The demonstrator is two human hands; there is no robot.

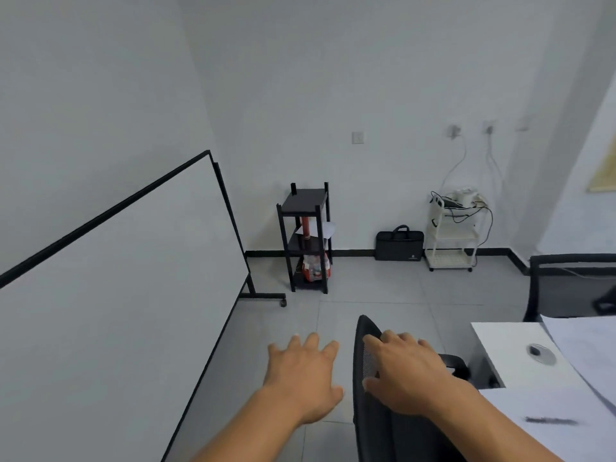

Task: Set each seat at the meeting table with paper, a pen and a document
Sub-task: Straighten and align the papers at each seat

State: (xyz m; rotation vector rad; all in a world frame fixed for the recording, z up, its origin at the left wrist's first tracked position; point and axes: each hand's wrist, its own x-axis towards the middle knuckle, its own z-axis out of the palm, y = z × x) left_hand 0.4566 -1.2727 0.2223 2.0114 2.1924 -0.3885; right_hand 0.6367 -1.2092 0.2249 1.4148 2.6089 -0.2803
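Paper [586,355] lies on the tabletop [513,361], well to the right of both sets of fingers, with a dark blurred streak, perhaps a pen [550,420], nearer the camera. The right hand [405,371] rests on a chair back [365,371], fingers [393,338] curled over its top edge. The left hand [301,371] hovers spread, holding nothing. This seat looks partly set; other seats are out of view.

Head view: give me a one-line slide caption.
Right hand on a black mesh chair back, left hand open beside it, papers on the white table.
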